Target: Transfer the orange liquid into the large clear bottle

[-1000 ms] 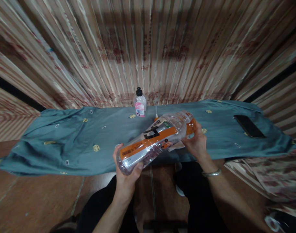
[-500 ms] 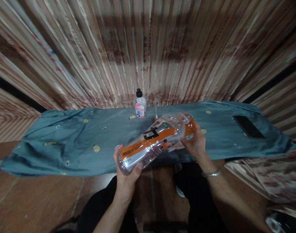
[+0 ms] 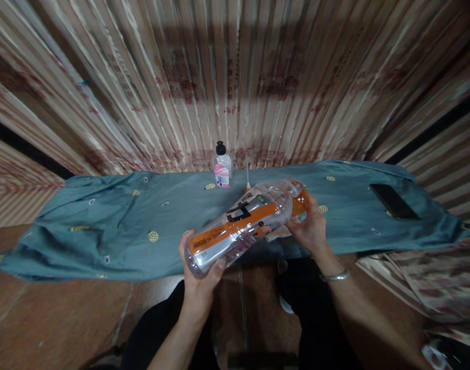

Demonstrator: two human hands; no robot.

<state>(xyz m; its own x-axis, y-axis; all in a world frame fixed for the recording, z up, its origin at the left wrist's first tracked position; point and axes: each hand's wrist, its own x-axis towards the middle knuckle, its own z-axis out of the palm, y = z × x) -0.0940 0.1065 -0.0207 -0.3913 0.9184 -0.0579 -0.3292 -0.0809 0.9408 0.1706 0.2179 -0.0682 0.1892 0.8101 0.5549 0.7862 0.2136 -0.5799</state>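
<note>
A large clear plastic bottle [image 3: 238, 221] with an orange and silver label is held slantwise above the cloth, its base at lower left and its orange cap at upper right. My left hand [image 3: 202, 275] is wrapped around the base end. The fingers of my right hand [image 3: 309, 223] close on the cap end; some of them are hidden behind it. Behind the bottle stands a small clear bottle [image 3: 222, 172] with a black cap and a pink label. Part of a thin white nozzle or tube [image 3: 247, 177] shows beside it.
A teal patterned cloth [image 3: 115, 226] covers the long narrow surface. At the right lies a black phone [image 3: 394, 201]. Pleated curtain [image 3: 235, 82] rises along the back. A pale item [image 3: 279, 234], mostly hidden, lies under the large bottle near my right hand.
Almost nothing differs. Both hands keep hold of the large bottle, which has shifted very slightly to the left.
</note>
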